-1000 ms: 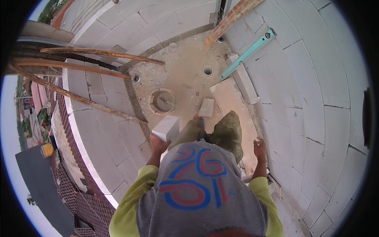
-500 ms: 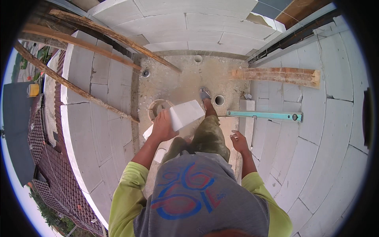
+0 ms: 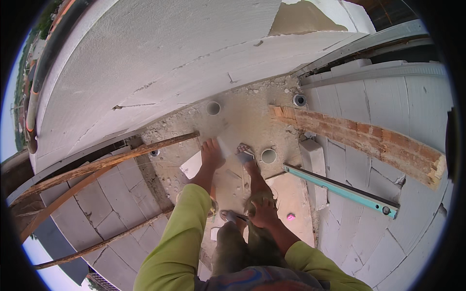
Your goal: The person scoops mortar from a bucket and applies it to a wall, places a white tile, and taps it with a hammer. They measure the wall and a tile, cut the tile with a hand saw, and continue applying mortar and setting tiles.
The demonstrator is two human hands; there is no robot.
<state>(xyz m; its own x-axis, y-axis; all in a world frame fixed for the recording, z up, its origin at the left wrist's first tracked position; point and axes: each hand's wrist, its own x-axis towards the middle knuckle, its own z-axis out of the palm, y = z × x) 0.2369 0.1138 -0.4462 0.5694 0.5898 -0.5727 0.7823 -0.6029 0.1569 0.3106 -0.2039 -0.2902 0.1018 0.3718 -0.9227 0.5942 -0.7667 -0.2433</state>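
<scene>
Low over the floor, my left hand (image 3: 212, 153) grips a white lightweight concrete block (image 3: 192, 165), which shows on both sides of the fingers and is blurred at its right end. My right hand (image 3: 264, 212) rests on my right knee, fingers apart and lying over it; nothing shows in them. Just ahead of the right foot's side, an open pipe end (image 3: 268, 155) sits in the floor.
White block walls stand ahead (image 3: 194, 58) and to the right (image 3: 378, 169). A teal spirit level (image 3: 340, 189) and a rough wooden plank (image 3: 359, 133) lie at the right. Wooden poles (image 3: 107, 165) slant in from the left. A second pipe end (image 3: 213, 108) opens near the far wall. Something pink (image 3: 291, 216) lies on the floor.
I have bent down and the view has turned. My left hand has carried the block forward and down toward the floor. My right hand has moved from the side onto my knee.
</scene>
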